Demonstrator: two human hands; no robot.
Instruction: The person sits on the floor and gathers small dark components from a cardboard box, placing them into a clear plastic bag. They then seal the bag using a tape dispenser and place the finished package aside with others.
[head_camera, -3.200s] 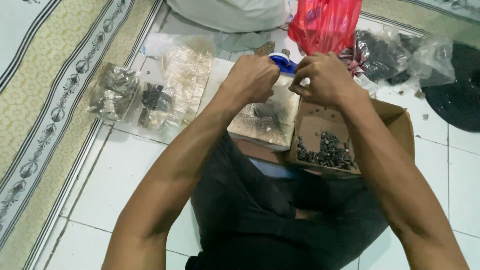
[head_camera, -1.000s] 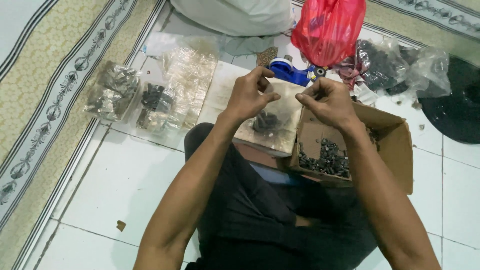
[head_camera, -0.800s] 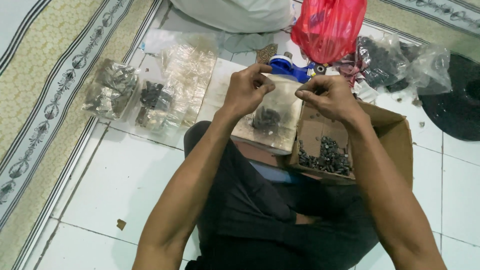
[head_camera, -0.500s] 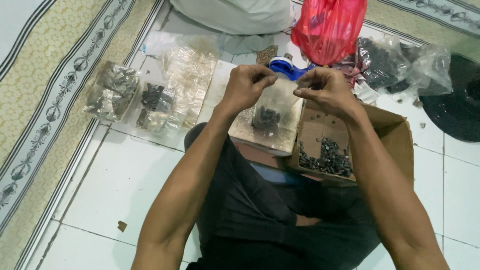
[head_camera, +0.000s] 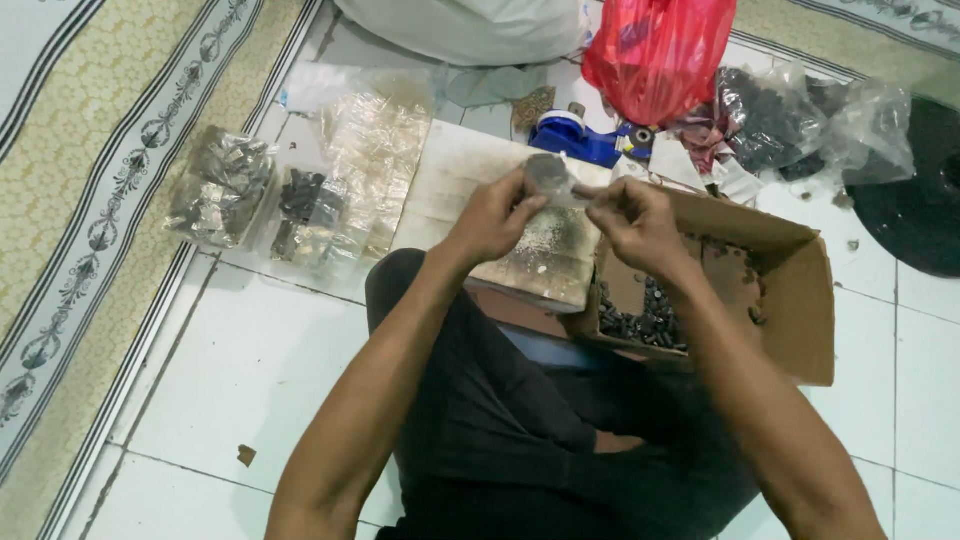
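Note:
My left hand (head_camera: 492, 215) and my right hand (head_camera: 633, 222) meet above a flat board (head_camera: 540, 262) resting on my lap. Between their fingertips they hold a small clear plastic bag (head_camera: 549, 175) with dark small parts inside. Right of the board stands an open cardboard box (head_camera: 770, 290) with a heap of small dark metal parts (head_camera: 645, 320) in its near corner. My right forearm passes over that box.
Filled small packets (head_camera: 218, 186) and a stack of clear bags (head_camera: 365, 175) lie on the white tile floor to the left, beside a patterned mat (head_camera: 90, 200). Behind the board sit a blue tape dispenser (head_camera: 572, 136), a red plastic bag (head_camera: 660, 55) and clear bags of dark parts (head_camera: 790, 120).
The small pile of dark parts that lay on the board is gone from it. Both hands have lifted slightly and now hold a small filled bag between them.

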